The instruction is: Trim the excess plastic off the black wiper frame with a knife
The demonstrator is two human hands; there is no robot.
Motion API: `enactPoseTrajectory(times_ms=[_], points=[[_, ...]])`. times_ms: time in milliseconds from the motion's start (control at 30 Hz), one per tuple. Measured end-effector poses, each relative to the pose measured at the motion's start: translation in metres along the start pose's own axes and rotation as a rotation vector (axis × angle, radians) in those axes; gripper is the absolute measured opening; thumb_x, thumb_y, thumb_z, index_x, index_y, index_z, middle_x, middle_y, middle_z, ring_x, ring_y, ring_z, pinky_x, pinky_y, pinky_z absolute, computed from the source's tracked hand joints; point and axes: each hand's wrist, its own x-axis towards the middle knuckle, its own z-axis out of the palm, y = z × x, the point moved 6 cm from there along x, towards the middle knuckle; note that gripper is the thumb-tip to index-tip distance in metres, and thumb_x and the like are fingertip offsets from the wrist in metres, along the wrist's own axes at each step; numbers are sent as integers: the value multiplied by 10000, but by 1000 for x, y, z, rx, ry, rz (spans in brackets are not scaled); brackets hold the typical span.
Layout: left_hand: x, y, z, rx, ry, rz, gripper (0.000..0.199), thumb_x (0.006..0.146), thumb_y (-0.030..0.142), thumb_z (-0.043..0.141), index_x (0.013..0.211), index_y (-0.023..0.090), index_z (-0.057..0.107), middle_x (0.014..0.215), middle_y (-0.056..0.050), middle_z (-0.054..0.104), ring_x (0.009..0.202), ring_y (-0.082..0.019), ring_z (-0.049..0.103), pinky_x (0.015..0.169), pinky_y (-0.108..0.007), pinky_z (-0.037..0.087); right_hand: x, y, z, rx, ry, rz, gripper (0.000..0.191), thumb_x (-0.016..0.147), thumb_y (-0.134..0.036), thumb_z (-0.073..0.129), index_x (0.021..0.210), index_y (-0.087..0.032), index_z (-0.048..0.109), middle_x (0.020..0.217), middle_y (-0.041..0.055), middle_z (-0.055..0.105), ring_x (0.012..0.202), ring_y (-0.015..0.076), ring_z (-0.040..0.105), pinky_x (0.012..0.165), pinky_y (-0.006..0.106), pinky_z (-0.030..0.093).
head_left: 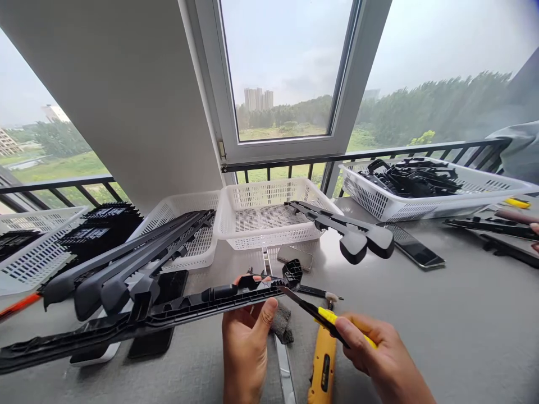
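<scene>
My left hand [248,342] is closed around a long black plastic trim piece [181,306], ribbed side up, which stretches off to the left edge. In my right hand [379,353] is a yellow and black utility knife [326,320]. Its blade meets or nearly meets the trim's right end, by the curved cap; exact contact I cannot tell. Beneath my hands lie a dark grey rough lump [282,323], a metal strip [284,365] and a yellow handheld tool [323,359], partly covered by the knife and trim.
White baskets stand along the window: one [269,238] with two trim pieces [353,241] across its rim, another [206,258] with several grey trims [122,269], a right one [391,210] with black parts. A phone [415,247] lies right. Another person's hand [534,230] holds a part at the right edge.
</scene>
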Motion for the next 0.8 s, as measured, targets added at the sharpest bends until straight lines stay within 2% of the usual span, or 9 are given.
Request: enactPoseTrajectory(times_ms=[100, 300, 400, 600, 800], points=[[0, 6, -1, 31, 21, 38, 454, 791, 308, 955, 1168, 260, 708, 1179, -46, 824, 1157, -262, 787, 1115, -428, 582, 0, -1, 3, -41, -14, -3, 632, 902, -768, 634, 646, -227, 429, 673, -50, 265, 613, 123, 226, 511, 284, 166], [-4, 10, -1, -19, 133, 72, 471, 771, 236, 950, 1171, 286, 706, 1222, -24, 805, 1145, -244, 773, 1085, -390, 577, 1, -3, 15, -108, 62, -57, 641, 901, -782, 604, 626, -215, 493, 650, -25, 392, 630, 145, 358, 550, 276, 273], [-4, 7, -4, -25, 176, 70, 481, 785, 248, 942, 1190, 294, 687, 1246, -29, 807, 1159, -244, 767, 1108, -402, 557, 2, -3, 13, -135, 110, -56, 663, 885, -810, 606, 614, -211, 520, 642, -21, 421, 629, 150, 376, 566, 280, 290], [-3, 4, -5, -19, 161, 50, 531, 785, 317, 951, 1221, 312, 647, 1274, -29, 799, 1216, -268, 743, 1174, -488, 512, 2, -4, 10, -159, 134, -73, 665, 898, -805, 594, 603, -215, 516, 619, -23, 420, 608, 148, 387, 545, 277, 299], [-4, 8, -5, -18, 180, 66, 534, 783, 336, 947, 1228, 289, 655, 1267, -34, 790, 1190, -248, 743, 1135, -420, 528, 3, -2, 6, -186, 175, -95, 660, 920, -783, 591, 592, -211, 548, 596, -27, 417, 570, 138, 360, 518, 278, 284]])
